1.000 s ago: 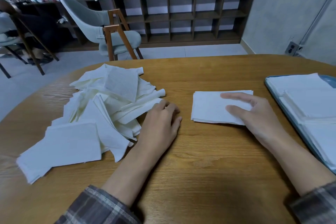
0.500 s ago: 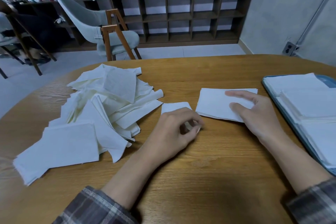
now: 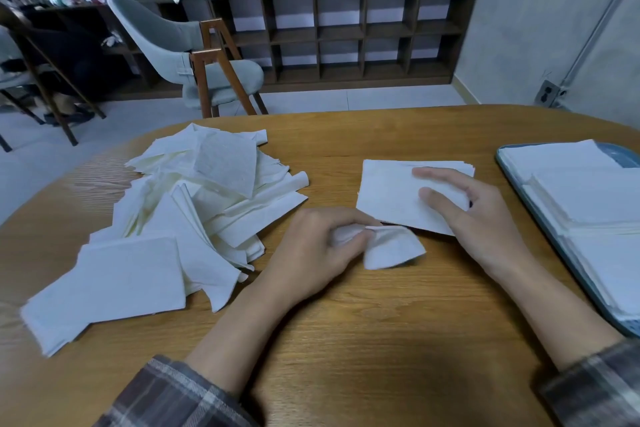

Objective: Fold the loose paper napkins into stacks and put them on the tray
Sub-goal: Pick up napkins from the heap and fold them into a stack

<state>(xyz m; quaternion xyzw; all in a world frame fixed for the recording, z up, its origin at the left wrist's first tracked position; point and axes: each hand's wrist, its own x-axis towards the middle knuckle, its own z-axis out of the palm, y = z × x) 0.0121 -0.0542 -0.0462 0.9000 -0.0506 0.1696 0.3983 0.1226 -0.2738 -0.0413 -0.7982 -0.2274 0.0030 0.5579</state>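
Napkin (image 3: pixel 391 248) pinched in your left hand (image 3: pixel 318 246) lies just near-left of the wide stack (image 3: pixel 388 194); your right hand (image 3: pixel 485 218) presses it flat-fingered.

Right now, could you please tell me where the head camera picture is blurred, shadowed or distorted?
Head view: the wide-angle lens bows the table at its far edge; motion blur softens the left hand and the napkin it pinches, and smears the near corner of the loose pile; a soft shadow lies on the wood between the forearms; no glare shows.
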